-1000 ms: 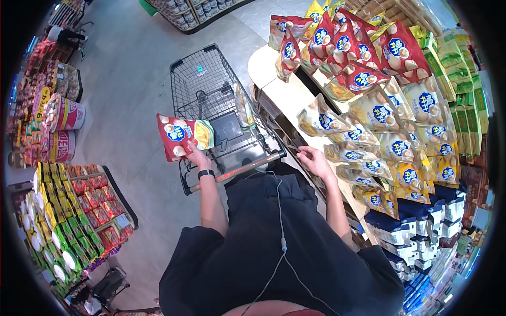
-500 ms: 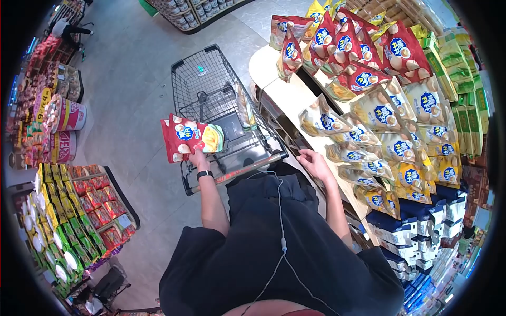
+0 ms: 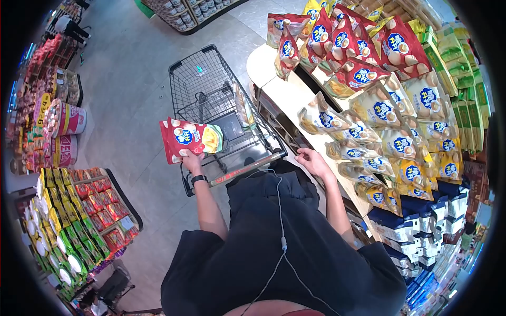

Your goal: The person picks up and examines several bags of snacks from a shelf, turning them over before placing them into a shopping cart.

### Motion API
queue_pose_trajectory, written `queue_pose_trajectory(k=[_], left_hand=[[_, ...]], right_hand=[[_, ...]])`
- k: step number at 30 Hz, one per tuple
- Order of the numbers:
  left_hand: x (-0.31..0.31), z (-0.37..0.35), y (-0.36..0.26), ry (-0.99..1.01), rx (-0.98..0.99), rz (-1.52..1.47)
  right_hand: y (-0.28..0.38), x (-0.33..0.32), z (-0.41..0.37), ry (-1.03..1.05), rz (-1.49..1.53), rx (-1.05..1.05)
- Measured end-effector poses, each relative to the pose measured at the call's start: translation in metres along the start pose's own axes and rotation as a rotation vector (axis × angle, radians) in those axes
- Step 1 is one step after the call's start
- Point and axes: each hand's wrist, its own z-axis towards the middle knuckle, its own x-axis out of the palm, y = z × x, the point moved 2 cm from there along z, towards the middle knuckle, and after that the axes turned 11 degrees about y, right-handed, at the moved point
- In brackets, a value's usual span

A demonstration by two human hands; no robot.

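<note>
My left hand [image 3: 193, 160] grips the lower edge of a red snack bag [image 3: 182, 138] with a blue logo and a picture of yellow snacks. The bag is held over the near left side of a wire shopping cart [image 3: 211, 79], above its handle [image 3: 247, 168]. Inside the cart, a pale snack bag [image 3: 244, 108] leans upright along the right wall. My right hand [image 3: 313, 162] holds nothing; its fingers are loosely bent and apart, beside the edge of the wooden display table [image 3: 274, 95]. Pale snack bags [image 3: 353, 152] stand on that table close to it.
More red bags [image 3: 337, 45] are piled at the table's far end, with white and navy packs [image 3: 411, 231] at its near end. On the left stand a rack of green and yellow packs [image 3: 74, 231] and pink tubs [image 3: 68, 118]. A person [image 3: 71, 29] is at the far left.
My left hand has shifted slightly left and turned the red bag a little, so its lower edge sits in the fingers. The right hand stays nearly still.
</note>
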Motion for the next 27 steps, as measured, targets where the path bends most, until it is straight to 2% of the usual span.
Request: queue_pose_trajectory(k=[7,10,13,14,17,21,24,25,26,27], left_hand=[[0.025,-0.030,0.010,-0.014,0.133,-0.301],[0.018,-0.020,0.021,-0.010,0.056,-0.393],[0.009,-0.002,0.028,0.015,-0.041,-0.337],[0.005,0.004,0.028,0.010,-0.138,-0.350],[-0.001,0.008,0.027,0.017,-0.162,-0.334],[-0.002,-0.007,0.021,0.125,-0.073,-0.398],[-0.001,-0.034,0.013,0.166,-0.230,-0.378],[0.003,-0.053,0.002,0.189,-0.290,-0.376],[0.009,-0.075,-0.007,0.251,-0.275,-0.323],[0.018,-0.094,-0.018,0.325,-0.289,-0.321]], right_hand=[[0.003,0.000,-0.001,0.006,0.015,0.003],[0.003,-0.001,-0.001,0.016,0.002,0.016],[0.001,-0.001,-0.001,0.033,0.002,0.036],[0.000,-0.001,0.000,0.035,0.004,0.037],[0.001,-0.002,-0.001,0.036,0.005,0.039],[0.003,-0.007,-0.003,0.046,0.058,0.007],[0.011,-0.028,-0.008,-0.014,0.274,-0.166],[0.037,-0.047,-0.020,-0.041,0.349,-0.184],[0.062,-0.069,-0.033,-0.084,0.545,-0.212],[0.073,-0.095,-0.039,-0.136,0.583,-0.316]])
